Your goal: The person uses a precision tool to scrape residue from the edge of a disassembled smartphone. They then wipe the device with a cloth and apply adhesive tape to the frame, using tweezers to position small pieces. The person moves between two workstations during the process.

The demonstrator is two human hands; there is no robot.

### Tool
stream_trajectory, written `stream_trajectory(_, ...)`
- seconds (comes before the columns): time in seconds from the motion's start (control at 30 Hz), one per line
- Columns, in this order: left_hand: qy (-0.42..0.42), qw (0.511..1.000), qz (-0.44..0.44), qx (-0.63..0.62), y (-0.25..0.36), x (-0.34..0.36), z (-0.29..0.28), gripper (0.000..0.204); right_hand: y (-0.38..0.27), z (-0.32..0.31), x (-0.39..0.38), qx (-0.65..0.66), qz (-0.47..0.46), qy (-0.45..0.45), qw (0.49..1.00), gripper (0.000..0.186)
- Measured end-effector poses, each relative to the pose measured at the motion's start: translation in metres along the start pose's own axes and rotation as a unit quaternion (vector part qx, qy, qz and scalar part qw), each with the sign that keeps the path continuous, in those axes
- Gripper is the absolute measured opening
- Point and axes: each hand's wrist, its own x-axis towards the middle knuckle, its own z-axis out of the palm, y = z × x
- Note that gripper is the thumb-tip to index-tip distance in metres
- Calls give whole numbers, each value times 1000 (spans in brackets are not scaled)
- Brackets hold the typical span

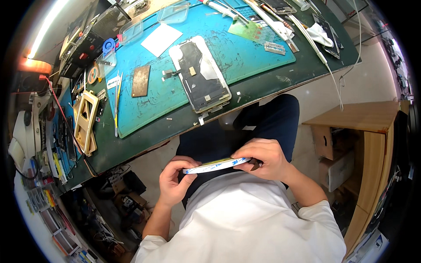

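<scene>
Over my lap I hold a thin white-edged flat piece (pixel 211 167) with blue marks along its side and a yellowish strip on top. My left hand (pixel 174 180) grips its left end, fingers above and thumb below. My right hand (pixel 267 158) is closed on its right end, with a small dark object (pixel 257 164) by the fingers that I cannot make out. Beyond my hands, an opened phone (pixel 197 76) with a black inner layer and loose flex cable lies at the front of the blue mat (pixel 237 72).
A metal plate (pixel 140 80), white square (pixel 161 39), razor blade (pixel 275 48) and tweezers (pixel 118 103) are on the bench. Gold frames (pixel 87 114) stand at the left, tools and a hanging cable at the upper right. A wooden cabinet (pixel 351 116) is beside me on the right.
</scene>
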Motion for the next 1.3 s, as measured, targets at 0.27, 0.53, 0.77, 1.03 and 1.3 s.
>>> stream_trajectory(0.27, -122, 939, 84, 309, 30, 14, 3, 32, -1, 29, 7, -24, -27, -44, 998, 29)
stream_trajectory(0.53, -38, 957, 58, 282, 22, 5, -30, 26, 24, 25, -6, -1, 76, -73, 994, 26)
stream_trajectory(0.77, -85, 941, 68, 322, 44, 10, -15, 31, 3, 36, 11, 74, 43, -48, 995, 23)
stream_trajectory(1.03, -50, 930, 62, 358, 31, -1, -34, 21, 22, 33, 2, 37, 80, -67, 994, 27)
stream_trajectory(1.3, -80, 943, 68, 316, 44, 5, -16, 28, 1, 44, 16, 72, 48, -42, 995, 23)
